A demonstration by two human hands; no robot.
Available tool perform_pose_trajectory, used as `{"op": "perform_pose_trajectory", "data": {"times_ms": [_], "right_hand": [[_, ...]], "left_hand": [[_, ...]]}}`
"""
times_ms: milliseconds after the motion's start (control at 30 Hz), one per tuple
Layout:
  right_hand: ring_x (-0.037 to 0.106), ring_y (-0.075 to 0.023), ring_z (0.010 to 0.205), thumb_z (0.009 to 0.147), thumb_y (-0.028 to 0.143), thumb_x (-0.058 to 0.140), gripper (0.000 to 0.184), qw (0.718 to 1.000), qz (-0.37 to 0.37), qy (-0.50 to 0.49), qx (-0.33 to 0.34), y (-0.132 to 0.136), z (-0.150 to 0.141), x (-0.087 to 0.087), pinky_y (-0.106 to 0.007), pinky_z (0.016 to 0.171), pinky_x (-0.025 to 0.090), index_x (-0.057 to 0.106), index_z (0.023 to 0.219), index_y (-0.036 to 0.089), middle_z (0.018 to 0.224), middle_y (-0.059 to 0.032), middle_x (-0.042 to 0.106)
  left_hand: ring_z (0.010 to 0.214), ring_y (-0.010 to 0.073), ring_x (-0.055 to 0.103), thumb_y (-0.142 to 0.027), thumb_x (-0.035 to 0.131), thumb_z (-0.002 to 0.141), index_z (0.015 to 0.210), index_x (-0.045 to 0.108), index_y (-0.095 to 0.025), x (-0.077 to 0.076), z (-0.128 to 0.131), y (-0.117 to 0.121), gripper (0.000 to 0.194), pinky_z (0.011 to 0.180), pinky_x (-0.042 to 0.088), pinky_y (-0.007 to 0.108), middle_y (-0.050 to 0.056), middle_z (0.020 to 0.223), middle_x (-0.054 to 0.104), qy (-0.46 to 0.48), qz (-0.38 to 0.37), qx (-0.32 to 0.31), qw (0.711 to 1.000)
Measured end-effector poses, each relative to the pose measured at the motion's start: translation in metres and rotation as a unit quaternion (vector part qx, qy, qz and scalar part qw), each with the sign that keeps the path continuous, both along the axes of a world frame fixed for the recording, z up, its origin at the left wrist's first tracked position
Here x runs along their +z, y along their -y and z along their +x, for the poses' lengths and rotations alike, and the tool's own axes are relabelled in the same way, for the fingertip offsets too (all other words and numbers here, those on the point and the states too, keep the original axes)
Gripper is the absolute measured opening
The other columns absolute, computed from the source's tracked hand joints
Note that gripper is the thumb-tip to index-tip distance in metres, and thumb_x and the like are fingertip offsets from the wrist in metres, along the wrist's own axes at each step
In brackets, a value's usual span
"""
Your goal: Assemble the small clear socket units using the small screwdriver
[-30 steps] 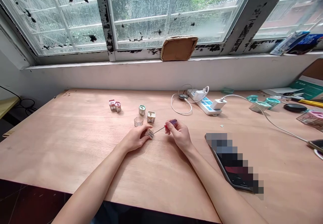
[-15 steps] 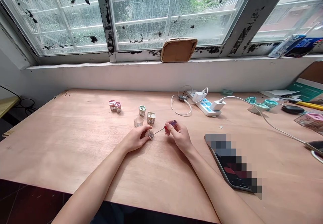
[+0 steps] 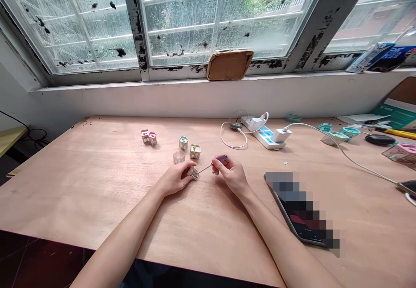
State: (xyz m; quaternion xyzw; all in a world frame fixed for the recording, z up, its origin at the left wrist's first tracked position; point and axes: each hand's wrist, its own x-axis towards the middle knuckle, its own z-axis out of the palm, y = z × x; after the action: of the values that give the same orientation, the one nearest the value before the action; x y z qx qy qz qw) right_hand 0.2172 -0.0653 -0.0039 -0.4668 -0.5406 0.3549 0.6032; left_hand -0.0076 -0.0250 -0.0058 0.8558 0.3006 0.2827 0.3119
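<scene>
My left hand [image 3: 173, 179] pinches a small square metal-and-clear part [image 3: 193, 173] at its fingertips, against the plywood tabletop [image 3: 97, 192]. My right hand [image 3: 231, 175] grips a small screwdriver by its purple handle [image 3: 222, 159]. The thin shaft [image 3: 204, 169] runs left, and its tip meets the small part. Just beyond my hands stand a clear hexagonal cup [image 3: 178, 157], a square screwed block [image 3: 195, 151] and a green-topped block [image 3: 183, 143]. Further left sit a pair of pink-topped blocks [image 3: 148, 137].
A white power strip [image 3: 263, 137] with chargers and cables lies at the back. A phone with a pixelated screen [image 3: 302, 208] lies right of my right arm. Teal cups [image 3: 349, 133], a black oval object [image 3: 379, 140] and a yellow-handled tool [image 3: 398, 134] sit far right.
Both hands hold the same pinch on the part and screwdriver, with only slight shifts. The whole view has drifted a little as my head moves.
</scene>
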Motion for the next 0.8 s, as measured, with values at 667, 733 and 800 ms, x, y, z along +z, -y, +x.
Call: {"op": "perform_pose_trajectory", "data": {"times_ms": [667,733,800], "right_hand": [[0.058,-0.0148,0.053,0.079,0.060,0.075,0.043,1.000,0.002,0.013,-0.007,0.0041,-0.0024,0.0026,-0.029,0.053,0.050,0.061,0.078,0.020,0.060,-0.0005,0.063],[0.058,-0.0147,0.054,0.080,0.060,0.073,0.042,1.000,0.001,0.017,-0.003,0.0041,-0.0018,0.0023,-0.029,0.054,0.049,0.060,0.079,0.020,0.061,-0.0001,0.062],[0.057,-0.0146,0.055,0.082,0.060,0.072,0.042,1.000,-0.001,0.021,0.001,0.0044,-0.0012,0.0022,-0.029,0.055,0.049,0.060,0.081,0.019,0.062,0.0001,0.061]], "left_hand": [[0.099,0.0216,0.067,-0.023,0.063,0.089,0.126,0.058,-0.023,0.0050,0.0008,0.0006,0.037,0.093,0.052,0.035,0.005,0.108,0.071,-0.003,-0.021,-0.004,1.000],[0.100,0.0215,0.067,-0.022,0.063,0.089,0.127,0.058,-0.023,0.0048,0.0008,0.0007,0.038,0.094,0.051,0.035,0.005,0.109,0.071,-0.003,-0.022,-0.004,1.000],[0.100,0.0212,0.067,-0.021,0.064,0.089,0.127,0.058,-0.023,0.0048,0.0007,0.0008,0.039,0.095,0.051,0.035,0.005,0.110,0.071,-0.004,-0.021,-0.003,1.000]]}}
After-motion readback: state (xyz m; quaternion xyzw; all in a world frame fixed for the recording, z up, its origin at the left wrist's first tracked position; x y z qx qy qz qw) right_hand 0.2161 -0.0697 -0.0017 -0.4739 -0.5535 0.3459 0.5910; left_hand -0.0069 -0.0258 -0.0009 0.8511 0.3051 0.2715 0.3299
